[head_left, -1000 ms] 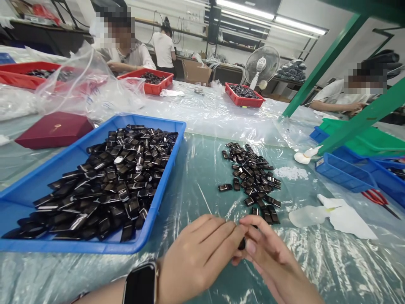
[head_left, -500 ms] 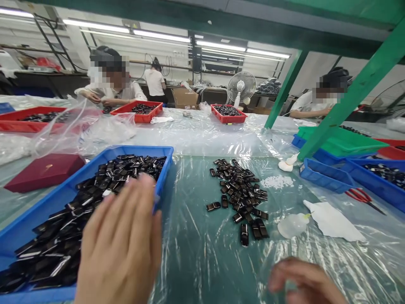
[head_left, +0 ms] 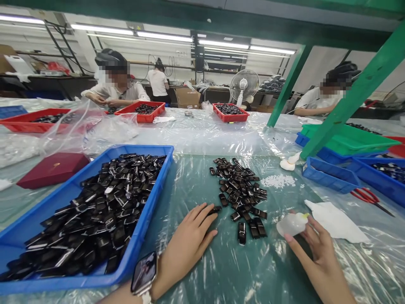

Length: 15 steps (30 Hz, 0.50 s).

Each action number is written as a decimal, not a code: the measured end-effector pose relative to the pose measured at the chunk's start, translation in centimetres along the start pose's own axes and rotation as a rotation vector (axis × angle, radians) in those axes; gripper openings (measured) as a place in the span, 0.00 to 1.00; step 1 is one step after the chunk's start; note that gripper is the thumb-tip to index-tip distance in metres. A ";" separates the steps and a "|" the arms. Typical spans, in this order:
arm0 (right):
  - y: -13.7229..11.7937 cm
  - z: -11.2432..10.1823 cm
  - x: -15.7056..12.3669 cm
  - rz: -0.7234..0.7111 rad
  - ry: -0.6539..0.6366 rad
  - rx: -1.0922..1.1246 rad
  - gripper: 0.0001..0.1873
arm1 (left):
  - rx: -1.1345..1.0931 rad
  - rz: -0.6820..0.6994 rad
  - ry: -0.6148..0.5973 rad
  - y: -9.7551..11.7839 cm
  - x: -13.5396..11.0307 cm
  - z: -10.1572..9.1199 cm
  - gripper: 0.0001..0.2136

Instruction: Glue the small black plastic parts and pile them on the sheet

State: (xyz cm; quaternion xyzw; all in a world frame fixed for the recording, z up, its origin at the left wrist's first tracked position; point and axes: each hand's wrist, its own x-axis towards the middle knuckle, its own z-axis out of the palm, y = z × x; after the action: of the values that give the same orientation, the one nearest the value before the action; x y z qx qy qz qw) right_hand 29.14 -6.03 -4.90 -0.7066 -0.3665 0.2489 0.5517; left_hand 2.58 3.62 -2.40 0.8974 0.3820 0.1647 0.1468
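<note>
— The hands?
— Left hand [head_left: 190, 238] lies flat, fingers spread, tips on a black piece [head_left: 217, 209] at the pile's [head_left: 240, 185] edge. Right hand [head_left: 319, 255] touches the white bottle [head_left: 292, 223]; gripped or not, I cannot tell.
— Beyond?
— Blue tray [head_left: 142, 147] left, white cloth [head_left: 332, 219] right.

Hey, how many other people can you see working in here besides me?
3. One person seated far left behind a red tray; one person standing at the back, turned away; one person seated far right beyond the green post. More may be hidden.
</note>
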 end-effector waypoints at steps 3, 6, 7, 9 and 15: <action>1.1 0.0 0.5 0.074 -0.013 -0.033 0.39 | -0.075 -0.041 -0.009 0.6 -0.2 -0.3 0.07; 1.6 -0.4 0.9 0.103 -0.011 -0.041 0.36 | -0.180 -0.099 -0.019 1.3 -0.7 -0.3 0.06; 1.5 -0.6 0.8 0.103 -0.009 -0.035 0.35 | -0.219 -0.120 -0.024 1.5 -0.9 -0.3 0.06; 1.0 -0.8 0.2 0.100 -0.001 -0.018 0.35 | -0.299 -0.156 -0.035 1.5 -1.2 -0.4 0.02; -2.3 -0.1 -5.3 0.198 0.041 0.099 0.20 | -0.459 -0.189 -0.092 1.8 -1.9 -1.1 0.09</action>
State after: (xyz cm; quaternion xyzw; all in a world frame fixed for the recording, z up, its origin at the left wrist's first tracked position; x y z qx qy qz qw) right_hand 25.47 -10.04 -2.97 -0.7162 -0.2710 0.3055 0.5660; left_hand 2.06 1.22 -1.04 0.8074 0.4096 0.1916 0.3788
